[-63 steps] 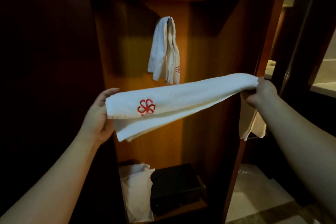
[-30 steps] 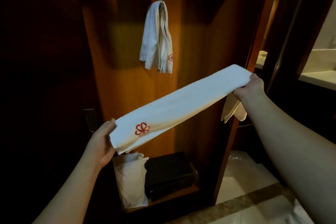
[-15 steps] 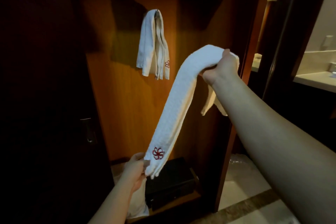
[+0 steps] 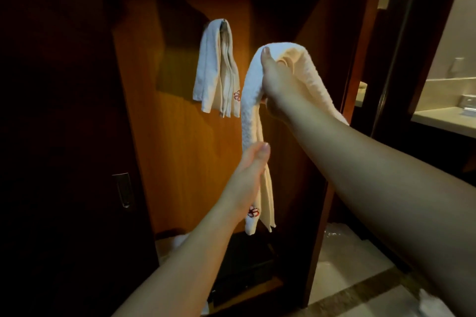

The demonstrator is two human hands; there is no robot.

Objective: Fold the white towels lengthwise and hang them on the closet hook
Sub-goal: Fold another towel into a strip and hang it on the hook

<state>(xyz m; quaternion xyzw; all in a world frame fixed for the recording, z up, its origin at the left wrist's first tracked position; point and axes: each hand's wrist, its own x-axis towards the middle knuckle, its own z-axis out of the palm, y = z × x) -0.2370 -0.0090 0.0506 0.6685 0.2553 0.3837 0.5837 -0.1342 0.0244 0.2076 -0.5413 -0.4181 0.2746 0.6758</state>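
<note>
Since a moment before, the left hand (image 4: 251, 162) had climbed from the folded towel (image 4: 253, 121)'s logo end to its middle and closed round it, while the right hand (image 4: 274, 80) gripped the doubled-over top — both halves hanging just beside the hung towel (image 4: 215, 72) on the closet hook (image 4: 224, 23), apart from it.

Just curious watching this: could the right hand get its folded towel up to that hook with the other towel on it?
Probably yes. The right hand holds the folded white towel raised, just right of and slightly below the small metal hook; nothing lies between, though the hanging white towel already covers it.
</note>
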